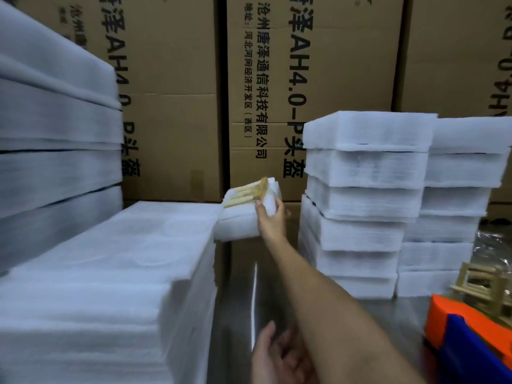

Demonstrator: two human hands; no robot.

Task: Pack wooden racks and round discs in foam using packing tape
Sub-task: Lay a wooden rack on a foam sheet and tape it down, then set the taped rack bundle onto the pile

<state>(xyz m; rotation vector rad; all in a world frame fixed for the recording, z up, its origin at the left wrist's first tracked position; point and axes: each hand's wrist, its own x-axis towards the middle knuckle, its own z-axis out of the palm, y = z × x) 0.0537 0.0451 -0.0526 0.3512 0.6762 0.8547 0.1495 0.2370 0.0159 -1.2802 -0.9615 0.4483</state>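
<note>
My right hand (270, 217) reaches far forward and is shut on a foam-wrapped wooden rack (250, 194), whose pale dowels stick out of the white foam. The bundle hangs over another white foam package (235, 227) at the back of the steel table. My left hand (279, 356) hovers low near the front edge, fingers loosely apart, holding nothing. Unwrapped wooden racks (487, 286) lie at the right. An orange and blue tape dispenser (468, 333) sits in the lower right corner.
A thick stack of foam sheets (110, 286) fills the left front. Taller foam piles (55, 139) stand at far left. Stacked foam packages (368, 200) rise at the right. Cardboard boxes (304, 79) wall off the back. A strip of steel table (243, 286) runs between the stacks.
</note>
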